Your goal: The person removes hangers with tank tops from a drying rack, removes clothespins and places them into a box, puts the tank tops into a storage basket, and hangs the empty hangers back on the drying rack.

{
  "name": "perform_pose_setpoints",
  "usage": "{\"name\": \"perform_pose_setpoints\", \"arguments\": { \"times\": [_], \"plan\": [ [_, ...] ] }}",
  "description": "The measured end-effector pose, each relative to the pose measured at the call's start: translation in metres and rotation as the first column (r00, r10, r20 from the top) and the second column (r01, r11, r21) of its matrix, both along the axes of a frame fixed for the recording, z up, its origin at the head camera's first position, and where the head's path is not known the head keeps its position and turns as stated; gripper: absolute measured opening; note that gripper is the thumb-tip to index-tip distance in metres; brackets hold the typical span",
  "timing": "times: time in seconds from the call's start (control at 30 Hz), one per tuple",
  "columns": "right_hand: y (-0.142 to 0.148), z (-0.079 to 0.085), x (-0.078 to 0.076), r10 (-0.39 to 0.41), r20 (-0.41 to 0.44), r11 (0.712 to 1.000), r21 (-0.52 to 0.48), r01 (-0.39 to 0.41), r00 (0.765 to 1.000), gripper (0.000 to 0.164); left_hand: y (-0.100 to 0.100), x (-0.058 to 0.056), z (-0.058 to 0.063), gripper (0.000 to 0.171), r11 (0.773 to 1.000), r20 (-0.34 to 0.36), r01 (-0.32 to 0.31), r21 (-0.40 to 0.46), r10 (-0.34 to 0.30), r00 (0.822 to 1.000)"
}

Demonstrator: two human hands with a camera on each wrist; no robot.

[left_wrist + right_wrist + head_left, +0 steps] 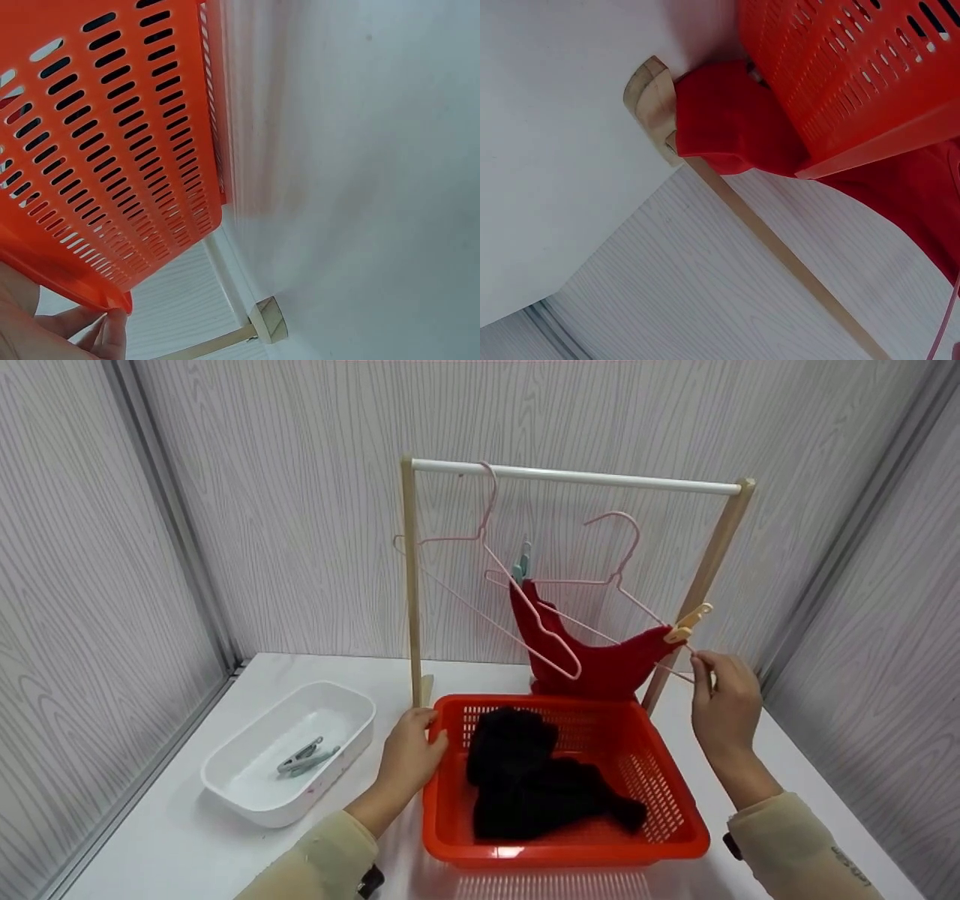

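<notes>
My left hand (pixel 411 750) grips the rim of a red plastic basket (pixel 566 853) at its back left corner; in the left wrist view its fingers (pixel 112 334) curl at the basket's edge. A crumpled black garment (pixel 525 795) lies inside. With thumb and fingertips, my right hand (pixel 726 701) pinches the right end of a pink wire hanger (pixel 632 544), whose hook is off the rail. From that hanger hangs a red garment (pixel 600 667), held by a teal clothespin (pixel 521 564) at left and a yellow clothespin (pixel 686 626) at right. Its lower part is behind the basket.
A wooden-post rack with a white rail (pixel 600 478) stands at the back. Another pink hanger (pixel 491 562) hangs on it, overlapping the red garment in the head view. To the left, a white tray (pixel 225 791) holds clothespins (pixel 307 757). Patterned panels enclose the white table.
</notes>
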State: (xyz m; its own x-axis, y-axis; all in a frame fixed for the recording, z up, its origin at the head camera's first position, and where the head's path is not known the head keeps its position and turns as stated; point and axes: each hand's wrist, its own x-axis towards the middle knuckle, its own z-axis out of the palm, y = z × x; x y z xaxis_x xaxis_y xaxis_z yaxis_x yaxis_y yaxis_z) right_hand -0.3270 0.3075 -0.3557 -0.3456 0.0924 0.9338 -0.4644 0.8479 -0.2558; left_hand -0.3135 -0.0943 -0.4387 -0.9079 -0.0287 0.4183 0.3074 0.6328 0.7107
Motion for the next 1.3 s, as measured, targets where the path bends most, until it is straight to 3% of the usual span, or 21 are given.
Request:
{"name": "perform_pose_setpoints", "arguments": {
  "times": [0.37,0.53,0.67,0.9,1.1,1.3],
  "plan": [
    [0.003,-0.014,0.006,0.023,-0.035,1.0,0.005,-0.023,0.999,0.009,0.004,0.0,0.013,0.026,0.994,-0.04,0.028,-0.109,-0.032,0.999],
    [0.003,-0.018,0.012,0.021,-0.017,0.999,0.036,-0.02,1.0,0.01,0.015,-0.004,0.025,0.026,0.981,-0.036,0.099,-0.168,-0.107,0.994],
    [0.003,-0.017,0.016,0.026,0.002,0.998,0.058,-0.026,1.0,0.01,0.025,-0.011,0.04,0.032,0.968,0.014,0.171,-0.185,-0.171,0.985],
    [0.006,-0.017,0.017,0.037,0.004,0.997,0.073,-0.037,0.999,0.009,0.04,-0.032,0.066,0.054,0.959,0.16,0.261,-0.111,-0.242,0.957],
    [0.006,-0.019,0.016,0.042,-0.011,0.996,0.073,-0.041,0.999,0.01,0.047,-0.05,0.074,0.064,0.953,0.17,0.301,-0.033,-0.291,0.941],
    [0.005,-0.019,0.015,0.065,-0.026,0.997,0.05,-0.064,0.998,0.011,0.05,-0.06,0.078,0.067,0.951,0.191,0.308,-0.039,-0.295,0.936]
  ]
}}
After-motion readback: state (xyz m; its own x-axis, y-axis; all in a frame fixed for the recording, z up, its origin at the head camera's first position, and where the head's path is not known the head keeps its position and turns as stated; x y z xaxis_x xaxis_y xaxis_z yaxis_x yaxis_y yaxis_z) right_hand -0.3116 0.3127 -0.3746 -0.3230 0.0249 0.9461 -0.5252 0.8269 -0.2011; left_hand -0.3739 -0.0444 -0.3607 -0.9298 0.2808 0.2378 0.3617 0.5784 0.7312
